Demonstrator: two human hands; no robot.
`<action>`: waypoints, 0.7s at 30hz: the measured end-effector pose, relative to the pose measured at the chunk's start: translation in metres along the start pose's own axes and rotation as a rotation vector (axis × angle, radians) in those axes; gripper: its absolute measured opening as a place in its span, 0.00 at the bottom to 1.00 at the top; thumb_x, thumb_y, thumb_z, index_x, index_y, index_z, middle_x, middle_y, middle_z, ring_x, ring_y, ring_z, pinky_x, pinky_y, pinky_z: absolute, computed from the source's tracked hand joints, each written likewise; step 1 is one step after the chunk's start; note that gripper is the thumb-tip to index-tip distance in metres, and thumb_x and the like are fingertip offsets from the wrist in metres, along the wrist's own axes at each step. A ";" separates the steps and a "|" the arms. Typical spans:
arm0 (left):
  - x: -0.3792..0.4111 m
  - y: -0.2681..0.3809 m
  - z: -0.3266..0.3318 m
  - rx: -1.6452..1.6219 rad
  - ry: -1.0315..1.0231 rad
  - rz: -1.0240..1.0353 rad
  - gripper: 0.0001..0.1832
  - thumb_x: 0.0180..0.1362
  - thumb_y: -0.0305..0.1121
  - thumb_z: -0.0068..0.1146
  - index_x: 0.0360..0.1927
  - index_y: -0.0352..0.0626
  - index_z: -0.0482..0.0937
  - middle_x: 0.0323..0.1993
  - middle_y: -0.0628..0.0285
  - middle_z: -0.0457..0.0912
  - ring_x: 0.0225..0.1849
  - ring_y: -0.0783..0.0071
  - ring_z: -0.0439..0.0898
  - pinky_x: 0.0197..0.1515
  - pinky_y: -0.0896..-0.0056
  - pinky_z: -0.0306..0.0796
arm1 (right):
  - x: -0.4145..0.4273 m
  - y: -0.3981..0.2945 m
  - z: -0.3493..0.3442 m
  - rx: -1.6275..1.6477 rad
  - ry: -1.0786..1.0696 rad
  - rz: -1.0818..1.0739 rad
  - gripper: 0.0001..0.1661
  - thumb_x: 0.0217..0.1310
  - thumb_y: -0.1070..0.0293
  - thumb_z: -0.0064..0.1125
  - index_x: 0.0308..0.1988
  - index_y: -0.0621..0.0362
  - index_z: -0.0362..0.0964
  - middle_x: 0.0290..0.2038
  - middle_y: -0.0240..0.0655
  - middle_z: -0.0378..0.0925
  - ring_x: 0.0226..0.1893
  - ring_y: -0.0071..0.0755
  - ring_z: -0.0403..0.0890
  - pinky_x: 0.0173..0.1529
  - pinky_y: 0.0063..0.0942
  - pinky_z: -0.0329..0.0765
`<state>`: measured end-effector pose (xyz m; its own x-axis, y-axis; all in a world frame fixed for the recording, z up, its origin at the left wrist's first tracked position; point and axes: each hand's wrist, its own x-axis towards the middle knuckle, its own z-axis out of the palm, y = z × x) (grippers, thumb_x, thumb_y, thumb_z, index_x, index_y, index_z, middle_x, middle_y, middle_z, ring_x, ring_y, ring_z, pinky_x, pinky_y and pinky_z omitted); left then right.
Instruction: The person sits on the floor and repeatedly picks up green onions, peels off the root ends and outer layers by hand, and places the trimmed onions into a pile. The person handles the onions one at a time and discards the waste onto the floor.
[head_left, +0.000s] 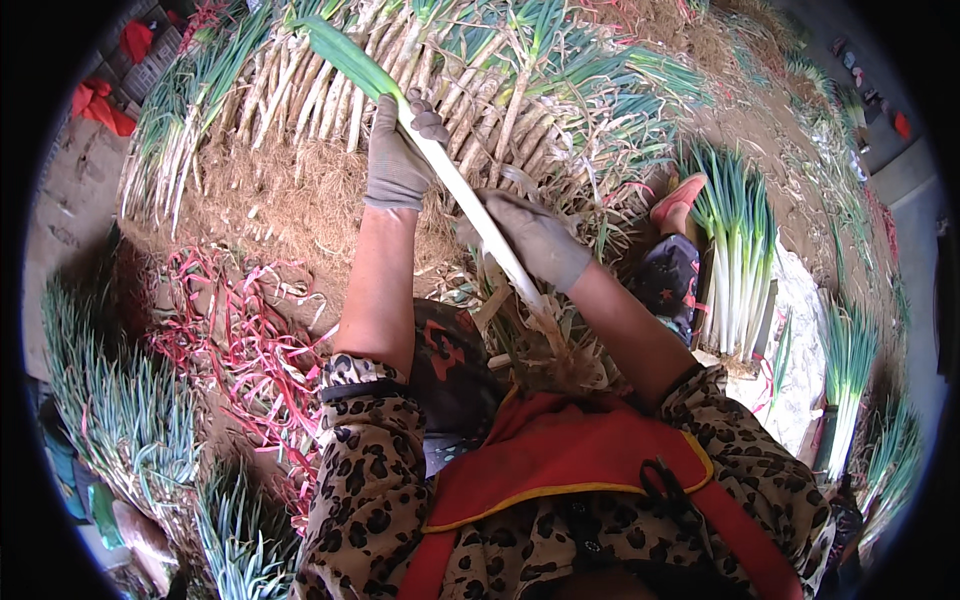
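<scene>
Slanting across the middle is a long green onion (457, 184) with a peeled white stalk, its green leaves at the upper left and its root end low by my lap. My left hand (401, 150), in a grey-brown knit glove, is closed round the stalk just below the leaves. Lower on the stalk, my right hand (536, 236), in a similar glove, lies along it with fingers partly behind; whether it grips is unclear. Loose dry outer skins (574, 364) hang around the root end, above my red apron (562, 465).
Unpeeled green onions with roots (300, 105) are piled ahead. Red and pink plastic ties (255, 352) litter the ground at left. A bundle of peeled green onions (735, 262) stands at right beside my pink shoe (679, 199). More onions (127, 412) lie at lower left.
</scene>
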<state>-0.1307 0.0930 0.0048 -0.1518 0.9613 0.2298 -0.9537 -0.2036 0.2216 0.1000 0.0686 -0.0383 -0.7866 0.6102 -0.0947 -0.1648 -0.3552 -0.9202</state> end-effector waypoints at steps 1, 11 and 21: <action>0.001 0.002 0.000 -0.009 -0.012 0.016 0.21 0.70 0.51 0.44 0.42 0.40 0.72 0.26 0.67 0.72 0.23 0.78 0.67 0.29 0.74 0.68 | 0.002 0.001 0.002 0.069 -0.065 0.028 0.25 0.74 0.53 0.45 0.56 0.62 0.71 0.40 0.36 0.80 0.38 0.30 0.82 0.42 0.23 0.78; -0.006 0.023 0.010 0.318 0.197 0.276 0.20 0.70 0.49 0.45 0.40 0.41 0.74 0.27 0.59 0.77 0.27 0.65 0.77 0.34 0.62 0.78 | -0.073 0.026 -0.035 0.147 -0.032 0.232 0.30 0.75 0.44 0.36 0.49 0.60 0.70 0.23 0.25 0.72 0.19 0.18 0.69 0.24 0.17 0.68; 0.004 0.051 -0.045 0.168 0.258 0.127 0.10 0.69 0.41 0.52 0.36 0.45 0.73 0.19 0.72 0.67 0.17 0.82 0.66 0.19 0.78 0.65 | -0.104 -0.003 0.012 -0.351 0.182 0.189 0.19 0.72 0.58 0.49 0.46 0.63 0.76 0.27 0.27 0.72 0.26 0.18 0.68 0.30 0.21 0.67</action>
<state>-0.1916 0.0954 -0.0260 -0.3476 0.9374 0.0230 -0.8700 -0.3316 0.3648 0.1751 -0.0017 -0.0213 -0.6605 0.6838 -0.3101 0.2086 -0.2296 -0.9507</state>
